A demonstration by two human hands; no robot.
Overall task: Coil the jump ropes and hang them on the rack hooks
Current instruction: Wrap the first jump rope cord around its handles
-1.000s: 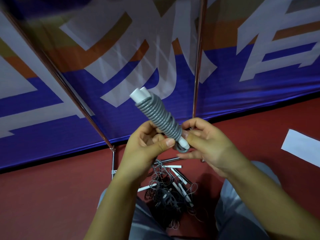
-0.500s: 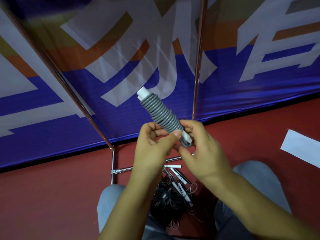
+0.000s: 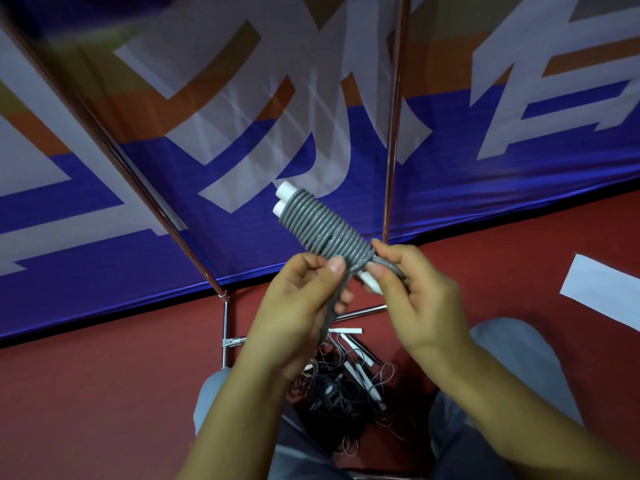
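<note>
We held the grey rope (image 3: 323, 230), wound tight round its two white handles (image 3: 284, 199), up before the banner (image 3: 485, 188), our left hand (image 3: 298, 313) gripping its lower end and our right hand (image 3: 415, 292) pinching the loose loop, above tangled ropes (image 3: 343, 393) on the floor (image 3: 104, 393).

The coiled jump rope (image 3: 323, 228) sits between both hands, above a tangled, probably rope pile (image 3: 346, 386) on the floor (image 3: 104, 393) between the knees.

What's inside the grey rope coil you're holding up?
Two white handles side by side poke out of the upper end of the coiled grey rope; another white tip shows at the lower end by the right hand. The handles' middles are covered by the wraps.
</note>
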